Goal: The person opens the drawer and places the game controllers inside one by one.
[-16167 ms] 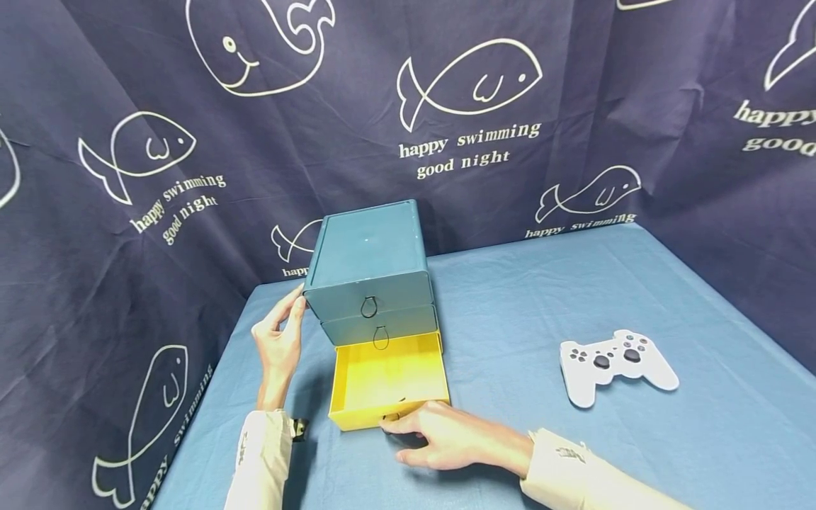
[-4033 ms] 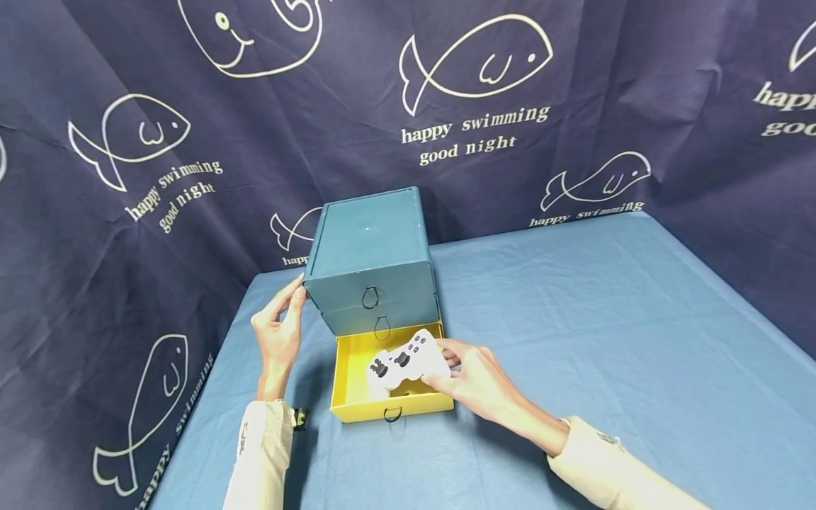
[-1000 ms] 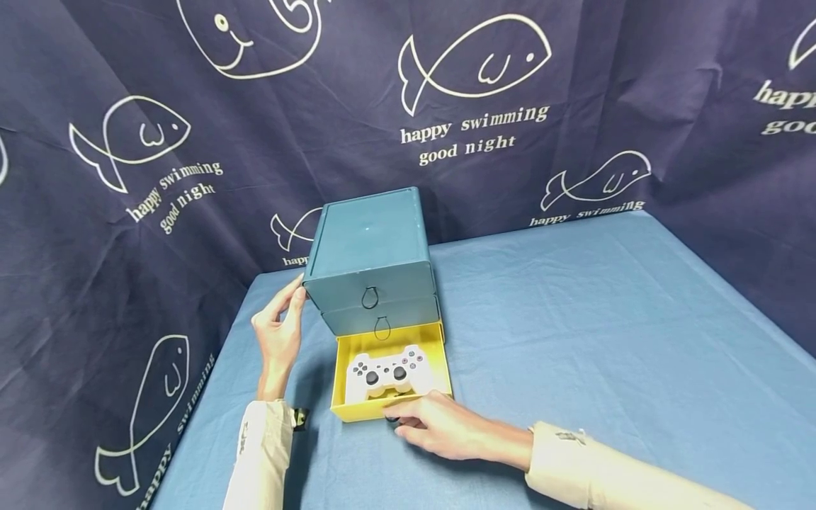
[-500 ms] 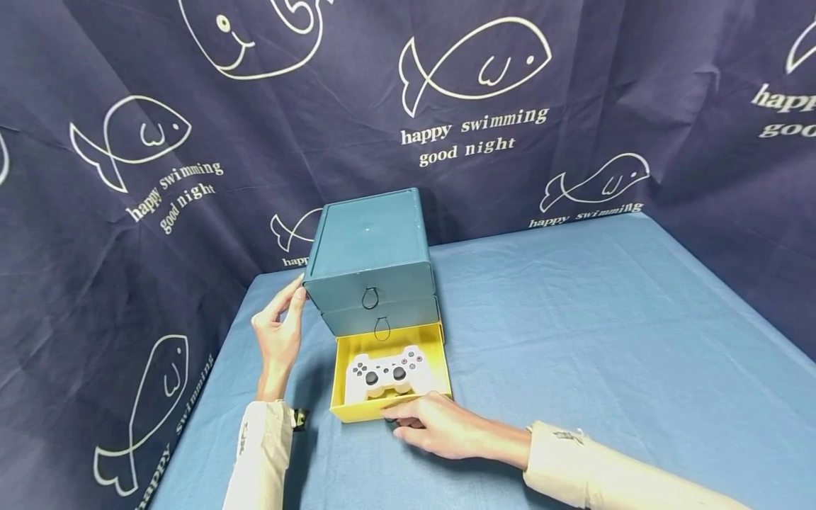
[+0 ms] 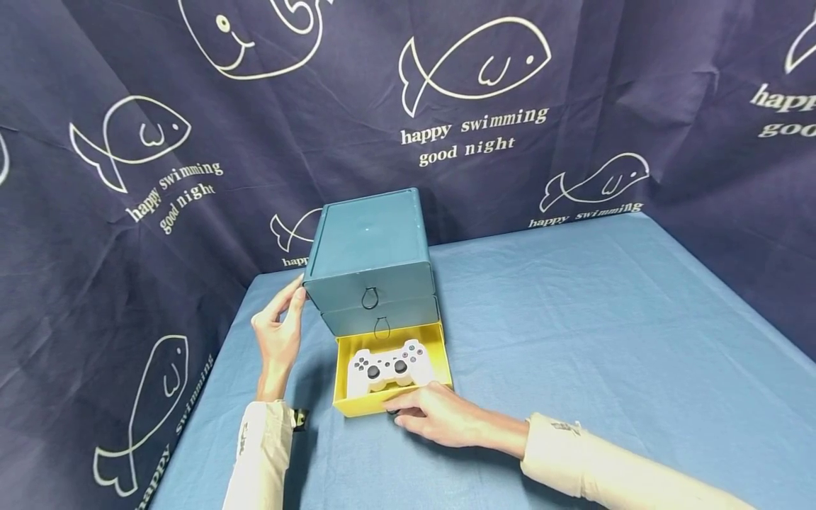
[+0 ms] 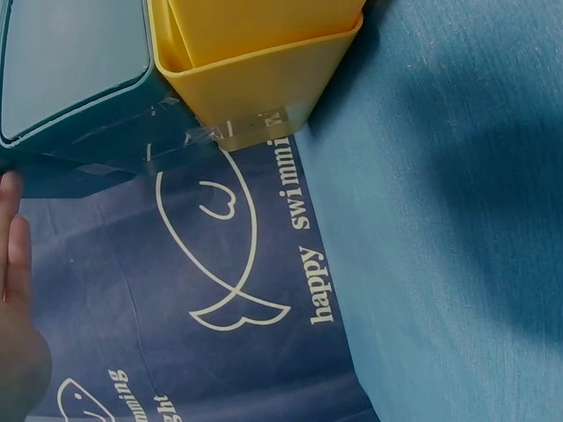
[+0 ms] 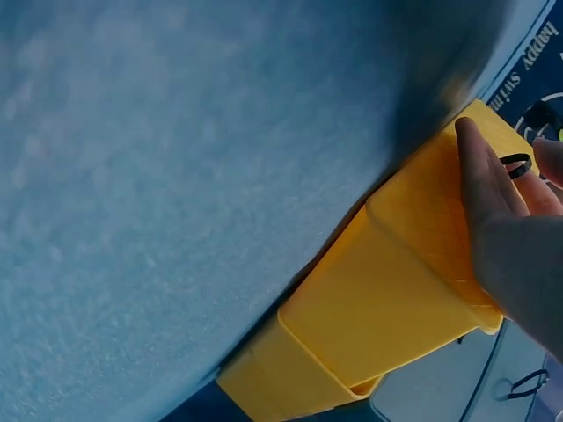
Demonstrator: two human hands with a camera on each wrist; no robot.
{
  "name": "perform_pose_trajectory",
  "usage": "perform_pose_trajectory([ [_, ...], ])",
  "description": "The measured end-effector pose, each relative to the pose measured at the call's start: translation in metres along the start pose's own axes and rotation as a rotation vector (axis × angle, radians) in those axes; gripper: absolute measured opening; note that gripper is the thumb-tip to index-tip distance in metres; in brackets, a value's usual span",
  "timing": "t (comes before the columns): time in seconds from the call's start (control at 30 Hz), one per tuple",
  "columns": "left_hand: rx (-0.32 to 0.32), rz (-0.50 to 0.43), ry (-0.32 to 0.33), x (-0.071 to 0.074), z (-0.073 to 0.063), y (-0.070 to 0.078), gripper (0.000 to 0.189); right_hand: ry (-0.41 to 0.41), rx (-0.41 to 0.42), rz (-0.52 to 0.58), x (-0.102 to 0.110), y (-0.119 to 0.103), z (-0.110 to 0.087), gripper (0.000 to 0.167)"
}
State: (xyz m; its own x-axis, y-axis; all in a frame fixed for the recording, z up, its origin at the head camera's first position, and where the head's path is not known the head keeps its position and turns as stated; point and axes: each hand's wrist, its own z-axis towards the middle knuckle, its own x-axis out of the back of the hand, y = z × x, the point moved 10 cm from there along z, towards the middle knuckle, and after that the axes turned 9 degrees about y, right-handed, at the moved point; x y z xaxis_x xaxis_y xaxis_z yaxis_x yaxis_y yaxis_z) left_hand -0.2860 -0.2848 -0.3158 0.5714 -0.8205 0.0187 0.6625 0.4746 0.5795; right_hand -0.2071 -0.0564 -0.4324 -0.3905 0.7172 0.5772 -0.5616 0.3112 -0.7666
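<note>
A white game controller (image 5: 390,367) lies face up inside the pulled-out yellow bottom drawer (image 5: 360,406) of a small drawer cabinet (image 5: 370,237), whose upper two tiers are teal. My right hand (image 5: 443,416) presses against the drawer's front by its black loop handle (image 7: 517,164); in the right wrist view its fingers lie fairly straight along the yellow face. My left hand (image 5: 280,333) touches the left side of the teal top tier with extended fingertips, which the left wrist view shows against the cabinet wall. The drawer's inside is hidden from both wrist views.
The cabinet stands on a blue cloth-covered table (image 5: 561,319), near a dark blue curtain (image 5: 357,142) printed with white fish and lettering. Black loop handles hang on the teal drawers (image 5: 408,312), which are closed.
The controller went from the table at right into the yellow drawer, carried by my right hand, which let go and returned to the drawer front. The drawer has just slid slightly inward. My left hand stays put.
</note>
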Motion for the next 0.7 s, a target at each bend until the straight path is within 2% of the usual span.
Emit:
perform_pose_trajectory([
  [0.7,0.007,-0.019,-0.006,0.000,0.000,0.001,0.027,0.033,0.014,-0.045,0.006,0.009,0.014,0.028],
])
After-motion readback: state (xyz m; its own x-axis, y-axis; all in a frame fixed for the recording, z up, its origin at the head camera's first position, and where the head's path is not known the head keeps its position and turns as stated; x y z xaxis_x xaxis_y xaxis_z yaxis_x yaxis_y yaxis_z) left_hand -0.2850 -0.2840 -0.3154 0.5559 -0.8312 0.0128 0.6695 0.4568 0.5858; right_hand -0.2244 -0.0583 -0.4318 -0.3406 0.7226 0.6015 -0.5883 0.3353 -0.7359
